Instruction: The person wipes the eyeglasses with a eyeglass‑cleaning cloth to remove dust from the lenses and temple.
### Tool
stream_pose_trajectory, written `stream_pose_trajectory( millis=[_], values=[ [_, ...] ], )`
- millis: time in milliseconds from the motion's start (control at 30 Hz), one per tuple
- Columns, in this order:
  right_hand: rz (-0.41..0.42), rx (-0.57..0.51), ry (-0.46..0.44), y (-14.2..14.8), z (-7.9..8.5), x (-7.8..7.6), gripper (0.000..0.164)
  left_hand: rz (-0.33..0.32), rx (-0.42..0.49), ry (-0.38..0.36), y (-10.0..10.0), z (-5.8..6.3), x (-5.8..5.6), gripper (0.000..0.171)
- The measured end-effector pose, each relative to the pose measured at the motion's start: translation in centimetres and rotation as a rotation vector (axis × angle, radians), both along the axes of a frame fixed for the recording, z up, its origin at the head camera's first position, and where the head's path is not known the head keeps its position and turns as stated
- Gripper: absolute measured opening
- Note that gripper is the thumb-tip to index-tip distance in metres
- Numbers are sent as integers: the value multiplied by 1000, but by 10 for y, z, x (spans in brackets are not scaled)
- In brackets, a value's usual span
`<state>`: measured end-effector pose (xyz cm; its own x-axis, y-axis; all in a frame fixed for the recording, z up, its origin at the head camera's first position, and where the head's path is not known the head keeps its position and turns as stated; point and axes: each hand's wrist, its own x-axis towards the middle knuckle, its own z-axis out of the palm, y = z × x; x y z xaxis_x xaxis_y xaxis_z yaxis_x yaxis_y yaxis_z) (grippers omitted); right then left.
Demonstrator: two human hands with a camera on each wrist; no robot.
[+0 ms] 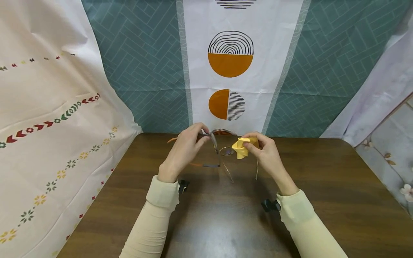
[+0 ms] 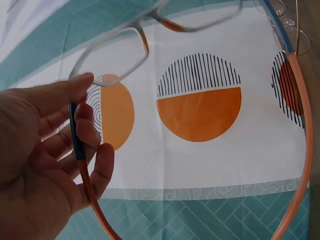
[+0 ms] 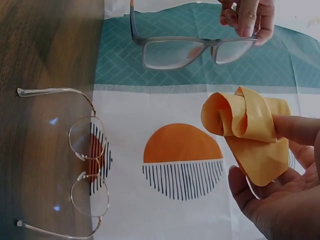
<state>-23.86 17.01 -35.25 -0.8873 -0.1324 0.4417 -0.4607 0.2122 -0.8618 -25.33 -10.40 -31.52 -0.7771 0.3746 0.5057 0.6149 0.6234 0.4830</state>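
My left hand (image 1: 187,148) pinches a pair of grey-framed eyeglasses (image 3: 175,54) near the hinge, holding them raised above the table. Their temples (image 2: 299,100) turn from dark blue to orange. In my right hand (image 1: 266,152) is a folded yellow cloth (image 3: 255,130), gripped between thumb and fingers, a short way from the grey glasses and not touching them. Between and beyond the hands, thin gold wire-rimmed eyeglasses (image 3: 89,137) rest on the table with temples unfolded. In the head view the right hand and cloth partly hide them.
A dark brown wooden table (image 1: 206,215) lies under both arms. Behind it hangs a green and white curtain (image 1: 155,71) with orange half-circles. A cream patterned cloth (image 1: 58,143) drapes along the left edge, and a pale floral cloth (image 1: 387,154) hangs on the right.
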Motion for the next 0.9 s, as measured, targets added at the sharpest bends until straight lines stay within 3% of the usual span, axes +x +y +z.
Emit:
stream_pose_trajectory(
  millis=[400, 733, 900],
  values=[
    [31, -2, -5, -5, 0, 0, 26, -112, 29, 37, -2, -3, -2, 12],
    [124, -11, -9, -6, 8, 9, 23, -125, 22, 300, 3, -3, -4, 14],
    [137, 0, -6, -10, 11, 13, 23, -152, 72, 338, 6, -4, -3, 15]
  ],
)
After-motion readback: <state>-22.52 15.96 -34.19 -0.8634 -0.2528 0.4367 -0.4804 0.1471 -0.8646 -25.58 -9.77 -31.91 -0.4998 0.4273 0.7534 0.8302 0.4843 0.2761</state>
